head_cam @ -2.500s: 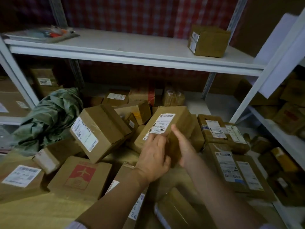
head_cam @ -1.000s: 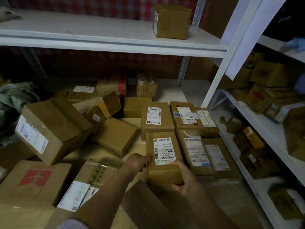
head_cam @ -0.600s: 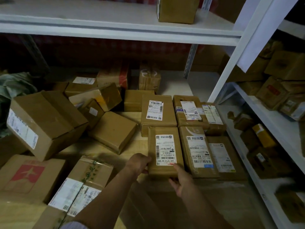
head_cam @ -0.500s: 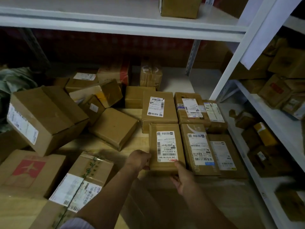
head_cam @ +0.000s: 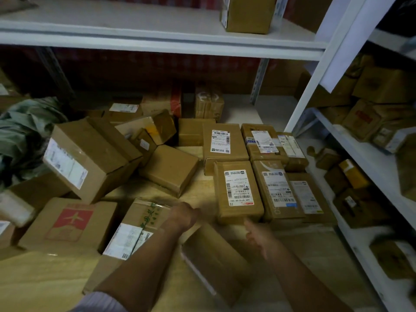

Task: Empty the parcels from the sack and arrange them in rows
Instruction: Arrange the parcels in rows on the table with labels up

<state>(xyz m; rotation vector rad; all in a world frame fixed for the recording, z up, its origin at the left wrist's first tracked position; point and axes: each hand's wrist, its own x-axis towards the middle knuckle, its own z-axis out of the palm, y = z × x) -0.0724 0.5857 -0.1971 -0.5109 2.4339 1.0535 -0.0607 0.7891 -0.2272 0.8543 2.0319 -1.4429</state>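
Both hands are off the parcels here. The left hand (head_cam: 183,216) hangs just left of the labelled parcel (head_cam: 237,192), fingers curled loosely and turned away, gripping nothing as far as can be seen, with a sliver of gap between knuckles and cardboard. The right hand (head_cam: 258,236) sits just below that same parcel's near edge, blurred, fingers relaxed and spread, empty, not touching it.

That parcel lies flat, label up, at the left end of the near row. Tight against its right side is a second labelled parcel (head_cam: 278,192), then a third (head_cam: 308,197) — three side by side. Behind them runs another row: a parcel with a white label (head_cam: 222,143), and to its right a taped one (head_cam: 261,140) with a smaller one (head_cam: 290,147) pressed against it.

To the left it is a jumble. A big box (head_cam: 90,158) leans tilted on its corner, a plain flat box (head_cam: 171,170) lies askew beside it, and a box with a red aeroplane mark (head_cam: 72,221) sits low left. Under the left forearm lies a box with green print (head_cam: 139,228), and between the two arms a plain carton (head_cam: 213,255) stands at an angle.

The green sack (head_cam: 24,131) is crumpled at the far left, beside the pile. Up top, a lone box (head_cam: 247,14) stands on the white shelf (head_cam: 157,37).
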